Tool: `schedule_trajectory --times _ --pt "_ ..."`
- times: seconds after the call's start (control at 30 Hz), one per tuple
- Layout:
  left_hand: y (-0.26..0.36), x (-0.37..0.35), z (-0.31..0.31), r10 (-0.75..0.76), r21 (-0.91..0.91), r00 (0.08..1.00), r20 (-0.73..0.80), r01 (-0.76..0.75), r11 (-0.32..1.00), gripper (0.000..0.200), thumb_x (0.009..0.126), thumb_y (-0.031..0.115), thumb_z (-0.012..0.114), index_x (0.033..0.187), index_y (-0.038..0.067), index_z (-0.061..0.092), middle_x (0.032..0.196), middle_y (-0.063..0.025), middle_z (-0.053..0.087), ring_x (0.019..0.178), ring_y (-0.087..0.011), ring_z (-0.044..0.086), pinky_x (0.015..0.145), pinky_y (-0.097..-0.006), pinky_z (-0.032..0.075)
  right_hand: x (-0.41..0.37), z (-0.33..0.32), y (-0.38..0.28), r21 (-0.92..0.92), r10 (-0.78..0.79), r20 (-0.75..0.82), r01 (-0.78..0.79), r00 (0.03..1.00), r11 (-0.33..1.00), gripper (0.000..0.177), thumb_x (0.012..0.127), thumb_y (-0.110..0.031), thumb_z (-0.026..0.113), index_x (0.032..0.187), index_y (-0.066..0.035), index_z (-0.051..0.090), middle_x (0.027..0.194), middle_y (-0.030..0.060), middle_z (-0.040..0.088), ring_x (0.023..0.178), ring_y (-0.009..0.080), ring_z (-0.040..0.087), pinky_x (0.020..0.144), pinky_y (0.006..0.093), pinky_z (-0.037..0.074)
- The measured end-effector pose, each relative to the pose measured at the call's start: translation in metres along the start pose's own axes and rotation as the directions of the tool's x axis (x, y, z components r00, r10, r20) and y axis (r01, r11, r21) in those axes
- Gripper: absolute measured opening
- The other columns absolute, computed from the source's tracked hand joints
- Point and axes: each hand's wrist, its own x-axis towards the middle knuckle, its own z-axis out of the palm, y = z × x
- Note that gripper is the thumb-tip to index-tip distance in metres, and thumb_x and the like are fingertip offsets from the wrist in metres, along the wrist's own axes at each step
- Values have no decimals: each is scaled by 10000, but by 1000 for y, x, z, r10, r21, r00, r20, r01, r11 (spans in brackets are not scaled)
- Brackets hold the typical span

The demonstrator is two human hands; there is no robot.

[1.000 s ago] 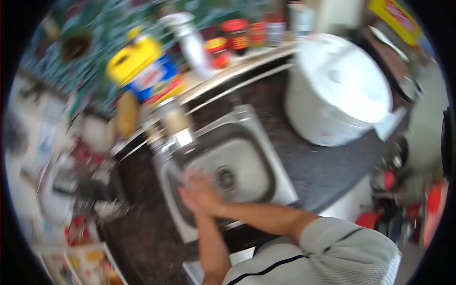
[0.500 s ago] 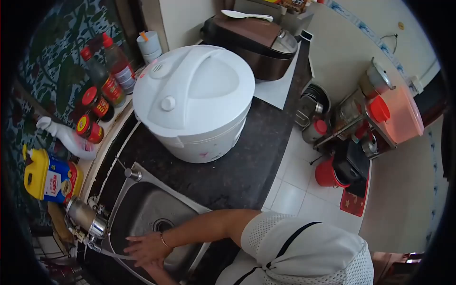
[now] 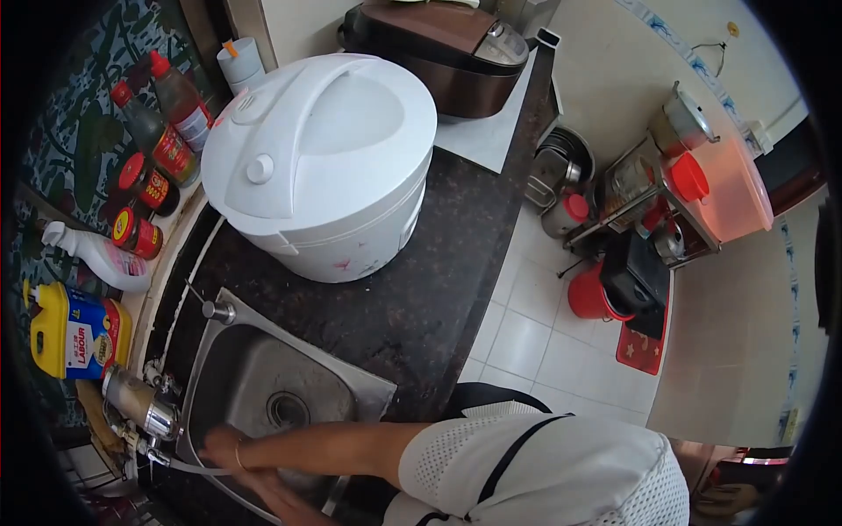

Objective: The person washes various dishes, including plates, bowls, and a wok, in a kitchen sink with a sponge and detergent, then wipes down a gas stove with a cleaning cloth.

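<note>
Over the near part of the steel sink [image 3: 346, 373], my right hand [image 3: 225, 446] wears a thin bracelet and is smeared by motion, so its fingers are not clear. Just below it is my left hand [image 3: 263, 484], crossing close under the right wrist. Its fingers are hidden or blurred. Both are beside a pale spout or hose [image 3: 200, 469] that runs from the metal tap fitting [image 3: 158, 456]. A cylindrical filter [image 3: 140, 401] is attached above that fitting. The sink's round drain [image 3: 288, 409] shows beyond my hands.
A large white rice cooker [image 3: 324, 167] stands on the dark counter [image 3: 412, 289], with a brown cooker [image 3: 438, 66] behind. Sauce bottles [image 3: 158, 136], a spray bottle [image 3: 101, 256] and a yellow detergent jug [image 3: 79, 331] line the ledge. A red bucket [image 3: 592, 294] sits on the floor.
The view has shifted, so the counter things appear further left and up. My right hand, earlier with fingers spread, is now blurred and drawn in over the left wrist area.
</note>
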Motion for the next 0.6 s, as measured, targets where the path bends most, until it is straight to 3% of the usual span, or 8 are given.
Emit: schedule_trajectory --times 0.07,0.17,0.3,0.47,0.57,0.6 --pt "2 -1 -21 -57 -214 997 60 69 974 577 814 408 527 1313 152 391 1361 -68 380 1235 -218 354 1073 -490 215 8 -7 0 70 40 -166 -29 985 997 377 814 -392 552 997 -70 623 1026 108 581 961 319 507 974 445 341" --pt "10 1 -41 -28 -327 998 65 47 944 557 822 392 517 1307 148 396 1354 -72 389 1228 -222 364 1064 -491 225 -9 -13 -9 -53 -121 -282 110 952 993 346 841 -368 529 942 -62 658 995 101 595 922 316 521 964 417 362" --pt "-4 -3 -35 -78 -380 985 154 132 915 529 832 371 503 1299 142 403 1343 -77 401 1218 -226 378 1052 -493 240 -39 5 -20 -129 -290 28 291 957 948 319 839 -348 521 1030 -104 596 1109 105 539 1031 307 478 996 459 313" --pt "-8 -6 -31 -67 -450 981 182 144 881 496 846 345 487 1289 136 412 1330 -84 416 1205 -231 395 1037 -494 258 1 -24 4 -172 -318 327 387 890 906 347 837 -322 510 1141 -155 519 1251 110 468 1167 295 423 1036 511 253" --pt "9 8 -43 -21 -417 991 133 75 906 477 854 330 477 1283 132 417 1322 -88 425 1197 -234 406 1028 -496 269 -12 -34 18 -26 -414 342 449 844 893 393 835 -307 503 1207 -186 472 1336 112 426 1248 288 390 1060 543 217" --pt "9 12 -43 -25 -379 991 134 74 922 470 856 324 473 1281 130 418 1319 -90 428 1195 -235 409 1025 -496 272 -33 -49 26 -43 -555 223 577 802 816 414 821 -325 520 1197 -159 477 1305 120 445 1221 302 411 1052 572 201"
